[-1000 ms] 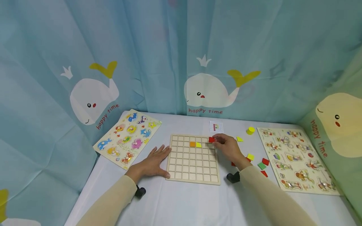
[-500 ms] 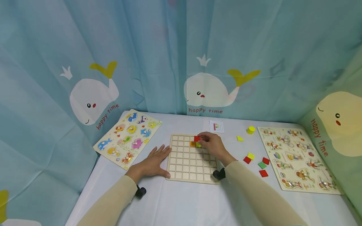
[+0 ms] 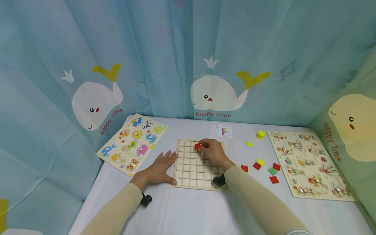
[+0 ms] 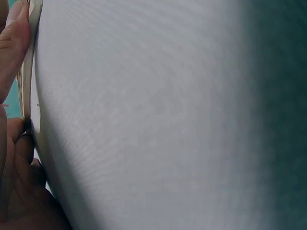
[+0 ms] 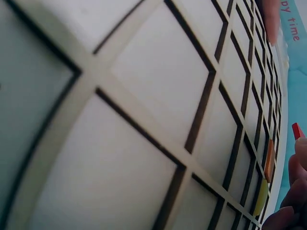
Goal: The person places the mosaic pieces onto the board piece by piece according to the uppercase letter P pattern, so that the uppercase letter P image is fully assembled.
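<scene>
A wooden grid board [image 3: 186,187] lies flat in the middle of the head view. My right hand [image 3: 214,151] pinches a red square tile [image 3: 197,146] over the board's far rows. In the right wrist view this red tile [image 5: 298,131] is raised above the grid, while an orange tile [image 5: 270,160] and a yellow tile [image 5: 260,197] sit in neighbouring cells. From the head view the hand hides the yellow one and most of the orange. My left hand [image 3: 158,168] rests at the board's left edge with spread fingers; the left wrist view shows its thumb [image 4: 14,48] touching that edge.
Right of the board lie loose red tiles [image 3: 274,180], yellow tiles [image 3: 260,162] and a green tile [image 3: 272,171]. A yellow cylinder [image 3: 260,134] and a printed grid card [image 3: 225,132] are farther back. Picture puzzle boards flank both sides, left [image 3: 133,147] and right [image 3: 308,166].
My right hand has carried the red tile leftward across the board's far rows, from near the right edge to beside the orange tile. The left hand stays put.
</scene>
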Demonstrator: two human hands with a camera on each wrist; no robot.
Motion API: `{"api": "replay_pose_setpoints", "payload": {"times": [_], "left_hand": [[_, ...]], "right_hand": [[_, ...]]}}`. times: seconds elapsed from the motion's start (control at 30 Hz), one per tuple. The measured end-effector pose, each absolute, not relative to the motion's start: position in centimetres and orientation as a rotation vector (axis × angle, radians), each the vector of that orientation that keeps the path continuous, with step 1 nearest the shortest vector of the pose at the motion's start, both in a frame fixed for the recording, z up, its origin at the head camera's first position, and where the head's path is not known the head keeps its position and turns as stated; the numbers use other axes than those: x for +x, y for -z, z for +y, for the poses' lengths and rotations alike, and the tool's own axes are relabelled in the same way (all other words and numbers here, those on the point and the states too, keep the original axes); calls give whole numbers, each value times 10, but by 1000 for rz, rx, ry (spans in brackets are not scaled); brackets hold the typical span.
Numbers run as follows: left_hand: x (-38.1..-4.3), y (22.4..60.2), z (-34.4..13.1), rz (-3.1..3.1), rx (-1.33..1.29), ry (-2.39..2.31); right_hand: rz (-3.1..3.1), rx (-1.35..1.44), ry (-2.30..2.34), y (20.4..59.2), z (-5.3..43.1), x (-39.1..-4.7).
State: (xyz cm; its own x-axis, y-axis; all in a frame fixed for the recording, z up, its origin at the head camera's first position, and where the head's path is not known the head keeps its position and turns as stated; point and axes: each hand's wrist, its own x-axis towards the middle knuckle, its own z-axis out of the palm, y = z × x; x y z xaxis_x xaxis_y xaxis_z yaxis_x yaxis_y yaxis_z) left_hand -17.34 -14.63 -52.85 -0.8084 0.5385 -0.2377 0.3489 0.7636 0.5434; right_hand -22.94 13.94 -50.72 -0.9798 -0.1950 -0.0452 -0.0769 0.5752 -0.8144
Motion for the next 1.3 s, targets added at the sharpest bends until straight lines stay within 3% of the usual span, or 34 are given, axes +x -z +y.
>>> {"api": "replay_pose_setpoints", "payload": {"times": [1.3], "left_hand": [[-174,528,-145,2566,652,-682]], "right_hand": [[2775,-248,1152,517,123,-230]]}}
